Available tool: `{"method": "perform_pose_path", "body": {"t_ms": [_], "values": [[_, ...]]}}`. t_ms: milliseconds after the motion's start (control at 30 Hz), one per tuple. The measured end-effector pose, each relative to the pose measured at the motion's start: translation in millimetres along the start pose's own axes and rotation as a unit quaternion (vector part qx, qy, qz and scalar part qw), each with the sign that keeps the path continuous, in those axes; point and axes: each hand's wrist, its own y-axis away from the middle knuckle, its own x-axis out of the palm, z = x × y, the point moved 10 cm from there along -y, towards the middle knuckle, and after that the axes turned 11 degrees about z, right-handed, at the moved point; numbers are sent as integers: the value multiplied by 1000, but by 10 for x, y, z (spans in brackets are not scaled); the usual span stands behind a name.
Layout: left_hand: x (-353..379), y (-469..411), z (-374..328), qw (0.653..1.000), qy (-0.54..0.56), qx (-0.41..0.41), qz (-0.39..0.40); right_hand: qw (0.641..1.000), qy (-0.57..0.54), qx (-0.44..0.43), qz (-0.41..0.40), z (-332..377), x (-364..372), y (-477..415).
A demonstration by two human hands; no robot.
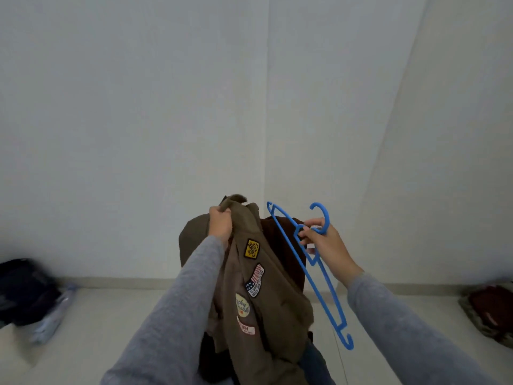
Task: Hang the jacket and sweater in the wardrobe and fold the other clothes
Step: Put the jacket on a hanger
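We count one jacket (266,290), olive-brown, held up in front of the pale wall (138,107). It has four sewn patches (251,248) running down its front. The left hand (220,225) grips it at the collar, fingers curled round a bunch of fabric, and the jacket hangs down between two grey sleeves (177,301).

We count one blue plastic hanger (327,286), just right of the jacket and tilted, with its hook uppermost. The right hand (324,243) pinches it at the neck below the hook, thumb and fingers closed round the plastic.

The hanger's upper arm crosses in front of a dark maroon cloth (286,243) behind the jacket's right edge. We cannot tell whether that is lining or a separate garment.

On the floor (111,315) we count two heaps of clothes, well apart: a dark heap (25,290) at far left and a maroon-and-olive heap (491,309) at far right. The left forearm covers part of the jacket's left side.
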Motion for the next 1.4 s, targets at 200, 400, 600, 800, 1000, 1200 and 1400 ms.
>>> {"method": "perform_pose_path", "body": {"t_ms": [200, 400, 600, 800, 1000, 1200, 1400], "values": [[57, 838, -924, 988, 93, 73, 97, 998, 20, -44, 33, 460, 169, 282], [189, 1688, -1507, 982, 25, 104, 155, 990, 52, -106, 77, 943, 359, 642], [171, 2176, -1630, 977, 26, 102, 186, 971, 104, -128, 171, 1134, 833, 982], [-29, 2534, -1774, 964, -4, 128, 233, 942, 48, -128, 305, 1204, 1406, 1214], [-290, 2770, -2014, 953, 0, 153, 261, 900, 33, -117, 419, 1266, 2001, 1489], [-421, 2736, -2407, 946, -25, 198, 255, 913, 39, -144, 381, 1556, 2090, 1497], [-797, 2466, -2715, 892, -337, 299, 45, 967, 54, -178, 175, 1935, 1622, 1086]]}}
